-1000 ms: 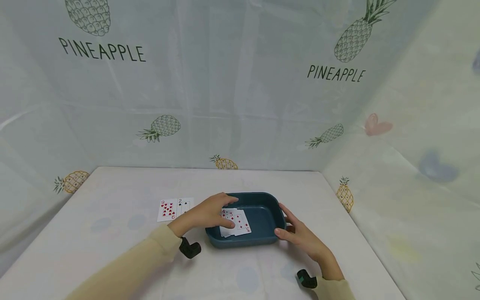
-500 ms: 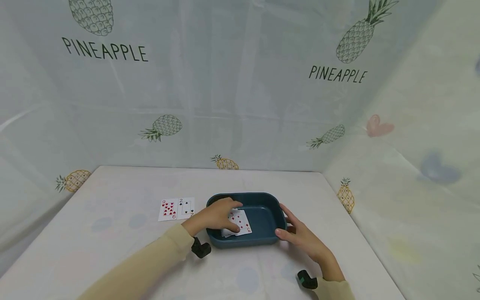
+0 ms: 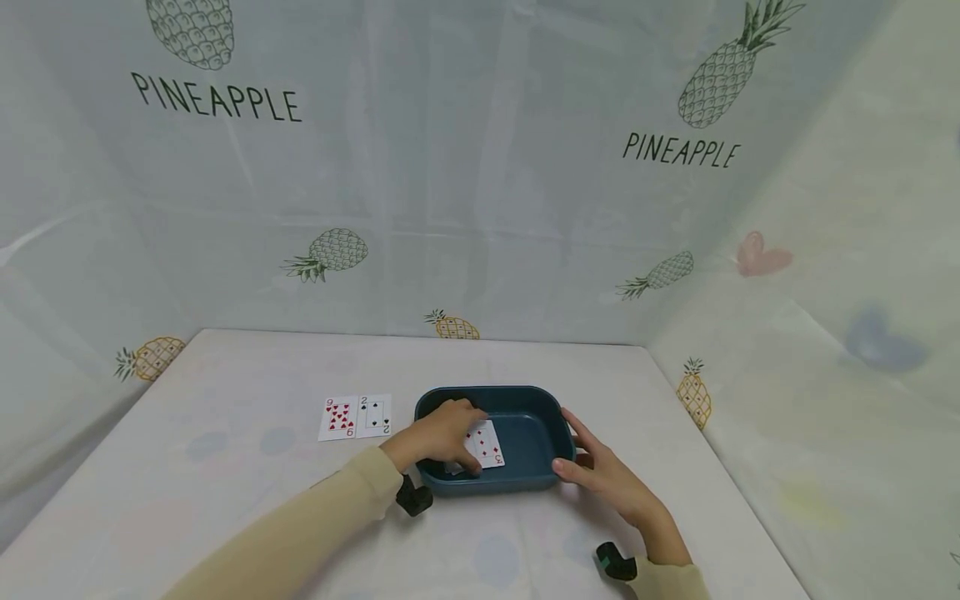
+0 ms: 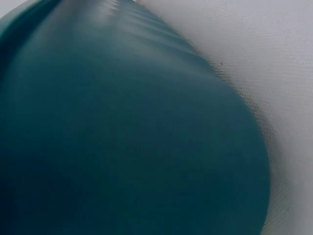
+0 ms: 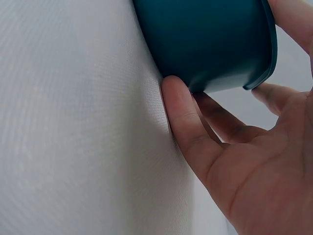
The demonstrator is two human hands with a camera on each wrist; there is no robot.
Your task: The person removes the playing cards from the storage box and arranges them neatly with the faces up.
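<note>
A dark teal rectangular tray (image 3: 536, 429) with rounded corners stands on the table, several playing cards (image 3: 487, 446) lying in its left part. In the head view my left hand (image 3: 442, 433) reaches over the tray's left end, thumb and fingers spread apart about the cards. The three of diamonds shows on top; the hand covers the rest, so finger contact is partly hidden. My right hand (image 3: 607, 475) holds the tray's right end, thumb near the rim and fingers round the outer wall (image 5: 210, 44). The left wrist view shows only the tray's teal outside wall (image 4: 137, 127) and tabletop.
Two face-up cards, a nine of hearts (image 3: 337, 418) and a two of spades (image 3: 374, 416), lie side by side left of the tray. A white cloth covers the table (image 3: 247, 500). Pineapple-print sheets (image 3: 480, 183) hang behind it and at the sides.
My left hand has moved right and deeper into the tray, covering more of the cards and uncovering the two of spades. My right hand stays at the tray's right end.
</note>
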